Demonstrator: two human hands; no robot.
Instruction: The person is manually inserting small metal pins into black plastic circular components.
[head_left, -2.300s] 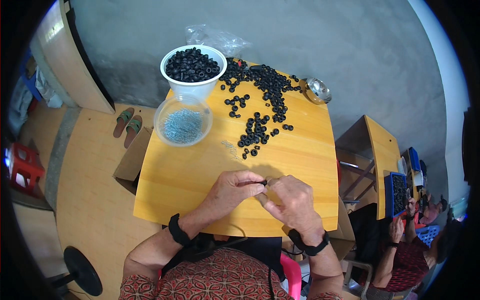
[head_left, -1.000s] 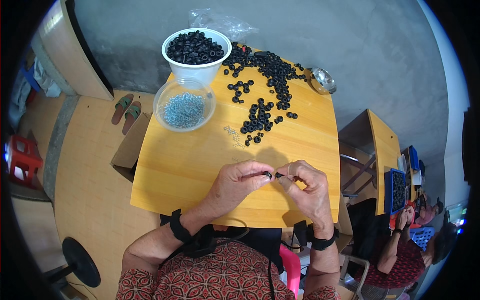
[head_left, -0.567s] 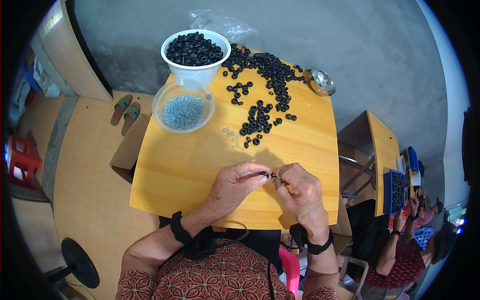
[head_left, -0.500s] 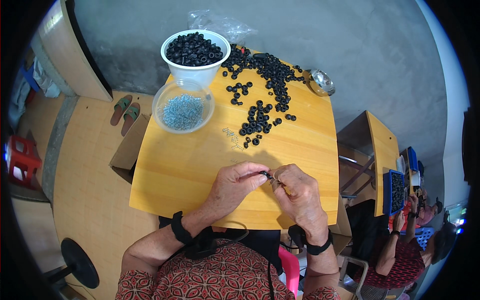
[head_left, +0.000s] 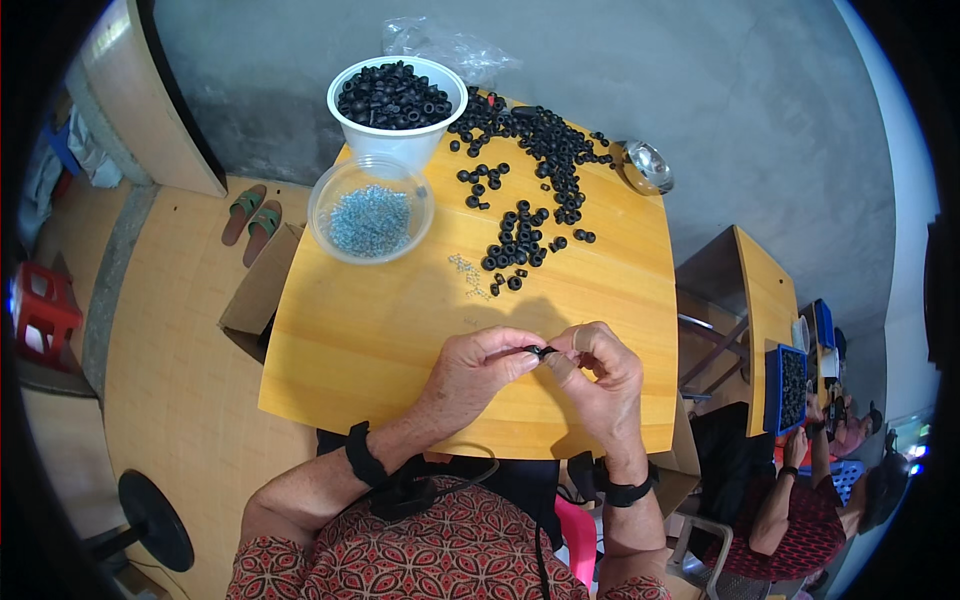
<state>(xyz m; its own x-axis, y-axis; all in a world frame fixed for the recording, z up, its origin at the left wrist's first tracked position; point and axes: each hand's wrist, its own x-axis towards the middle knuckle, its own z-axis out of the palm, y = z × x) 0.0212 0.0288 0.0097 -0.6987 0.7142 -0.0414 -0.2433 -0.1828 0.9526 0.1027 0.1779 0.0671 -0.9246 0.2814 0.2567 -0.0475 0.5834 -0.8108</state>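
Observation:
Above the near part of the table, my left hand (head_left: 470, 375) pinches a small black ring-like part (head_left: 541, 351) between thumb and fingertips. My right hand (head_left: 598, 375) meets it there, thumb and forefinger closed on the same part; anything smaller between those fingertips is too tiny to make out. Beyond my hands lie several loose black round parts with holes (head_left: 518, 235). Beside them is a little scatter of tiny pale silvery pieces (head_left: 468, 270).
A white bucket (head_left: 396, 145) full of black parts stands at the back left. In front of it is a clear tub (head_left: 318, 215) of small bluish pieces. A metal bowl (head_left: 646, 167) sits at the far right edge. Another person (head_left: 790, 510) works at a table on the right.
My right hand has turned and its fingers have come in against the black part. My left hand keeps its pinch almost in place.

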